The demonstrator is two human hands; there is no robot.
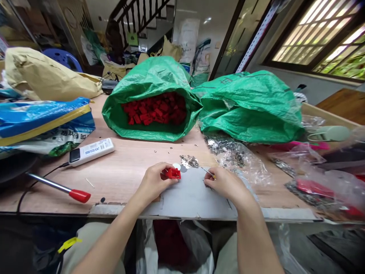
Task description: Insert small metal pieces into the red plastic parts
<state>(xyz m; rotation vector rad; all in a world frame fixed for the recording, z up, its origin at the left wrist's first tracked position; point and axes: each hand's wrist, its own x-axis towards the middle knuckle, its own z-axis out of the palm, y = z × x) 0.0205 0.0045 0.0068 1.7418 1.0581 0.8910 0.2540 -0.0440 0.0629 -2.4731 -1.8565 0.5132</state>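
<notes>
My left hand [155, 178] is closed around a small red plastic part [174, 174], holding it just above a pale grey sheet [191, 196] at the table's front edge. My right hand [226, 184] grips a thin metal-tipped tool [207, 171]; its tip points up and left, and the fingers hide most of its handle. A small pile of shiny metal pieces [189, 161] lies behind the sheet, between the two hands. A white disc [176, 166] shows just behind the red part.
A green sack [142, 133] lies open toward me, filled with red parts. Another green sack [251, 106] and a clear plastic bag [253, 167] of metal pieces are at right. A red-handled metal lever [80, 195] and a white device [92, 152] sit left. Below the edge hangs an open bag [148, 247].
</notes>
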